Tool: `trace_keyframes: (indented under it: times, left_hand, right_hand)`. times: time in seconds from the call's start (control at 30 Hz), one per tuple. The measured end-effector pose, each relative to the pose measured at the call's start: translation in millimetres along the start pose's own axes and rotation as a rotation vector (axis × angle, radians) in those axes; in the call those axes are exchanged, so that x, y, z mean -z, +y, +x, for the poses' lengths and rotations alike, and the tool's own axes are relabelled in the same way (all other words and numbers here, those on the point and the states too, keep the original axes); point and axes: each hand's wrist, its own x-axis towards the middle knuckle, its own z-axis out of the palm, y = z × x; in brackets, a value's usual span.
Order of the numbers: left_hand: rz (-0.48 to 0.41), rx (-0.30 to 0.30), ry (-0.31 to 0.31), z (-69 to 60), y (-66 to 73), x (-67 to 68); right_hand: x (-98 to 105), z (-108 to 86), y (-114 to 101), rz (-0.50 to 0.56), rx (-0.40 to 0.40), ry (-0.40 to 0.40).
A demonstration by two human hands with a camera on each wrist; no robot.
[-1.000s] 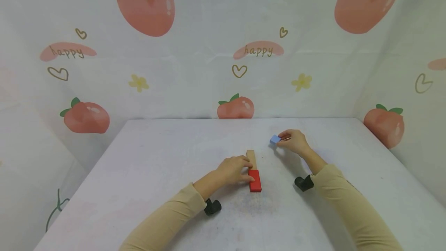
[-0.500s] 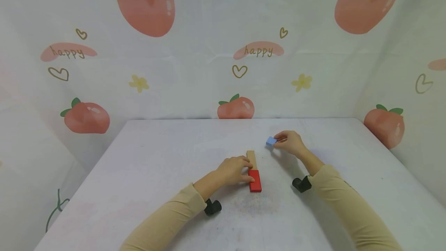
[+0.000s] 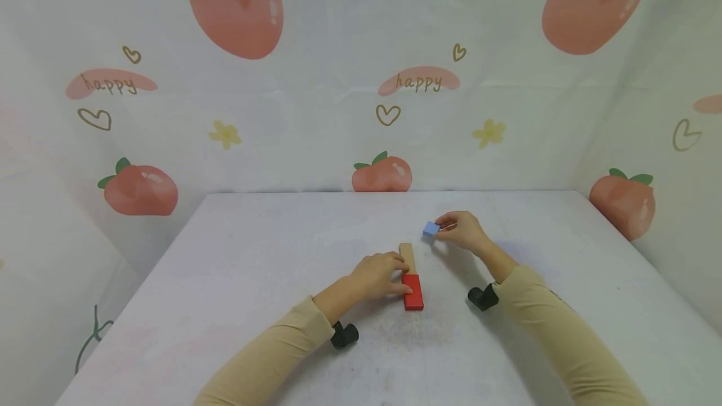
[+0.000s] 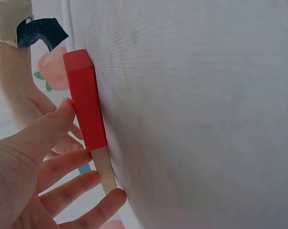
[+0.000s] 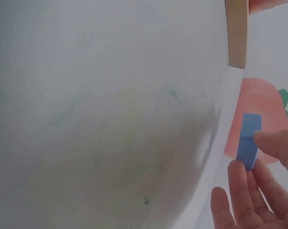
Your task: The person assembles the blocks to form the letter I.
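A red rectangular block (image 3: 413,293) lies end to end with a natural wood block (image 3: 407,259), forming a line on the white table. My left hand (image 3: 376,275) rests along their left side: its thumb touches the red block and its spread fingers touch the wood block. In the left wrist view, those fingers (image 4: 72,191) look loosely extended. My right hand (image 3: 464,230) pinches a small blue block (image 3: 431,229) between thumb and fingertips, a little beyond and right of the wood block's far end. In the right wrist view, the blue block (image 5: 250,140) is raised off the table.
The white table (image 3: 271,255) extends around the blocks to a back edge. Behind it hangs a white cloth (image 3: 316,80) with peach and heart prints. Black wrist cameras (image 3: 345,335) sit on both wrists, close to the tabletop.
My right hand has moved left with the blue block, nearer the wood block's far end. My left hand and the red and wood blocks have stayed in place.
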Motion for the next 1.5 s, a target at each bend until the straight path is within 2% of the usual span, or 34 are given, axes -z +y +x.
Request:
trace_keyframes:
  times: [0.4,0.6,1.3,1.5]
  left_hand:
    - [0.0,-0.006,0.004,-0.4,-0.2,0.3]
    - [-0.011,-0.004,0.002,-0.1,0.4,0.7]
    - [-0.006,-0.023,0.014,-0.7,-0.6,0.4]
    - [-0.005,-0.025,0.017,-0.4,-0.6,0.2]
  right_hand:
    - [-7.3,3.7,-5.1,-0.002,0.003,-0.039]
    - [-10.0,4.7,-5.0,0.002,0.036,-0.04]
    - [-19.3,7.9,-8.8,0.018,0.067,-0.048]
    - [-21.7,9.5,-10.0,0.01,0.048,-0.061]
